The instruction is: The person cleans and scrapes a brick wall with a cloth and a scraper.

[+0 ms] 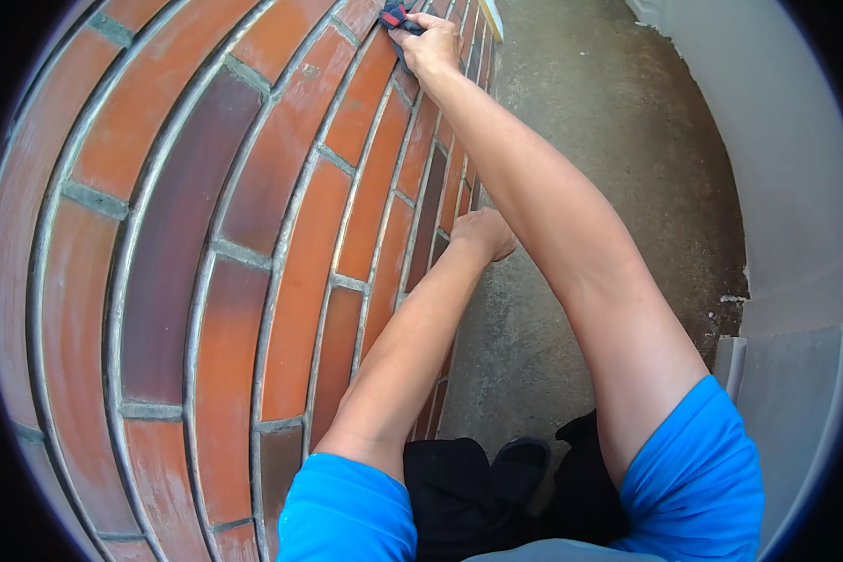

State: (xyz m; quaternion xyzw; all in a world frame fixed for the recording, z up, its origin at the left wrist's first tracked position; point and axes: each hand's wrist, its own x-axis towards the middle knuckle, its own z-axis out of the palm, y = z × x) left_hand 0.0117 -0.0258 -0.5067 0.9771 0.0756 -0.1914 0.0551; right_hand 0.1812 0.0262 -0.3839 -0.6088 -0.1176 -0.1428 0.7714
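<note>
Rough brick wall (295, 300), right hand (430, 45) pinching crumpled dark cloth (399, 21), left hand (484, 233) loosely curled, grip unclear.

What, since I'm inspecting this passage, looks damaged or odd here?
Whitish smears streak the leftmost bricks, unlike the cleaner orange ones farther right. Pale bits lie at the concrete floor's right edge, looking like debris.

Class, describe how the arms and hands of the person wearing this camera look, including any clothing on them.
Both the left hand and right hand are gloveless. The forearms are uncovered, with no watch or bracelet visible. The left sleeve and right sleeve are short and plain bright blue.
</note>
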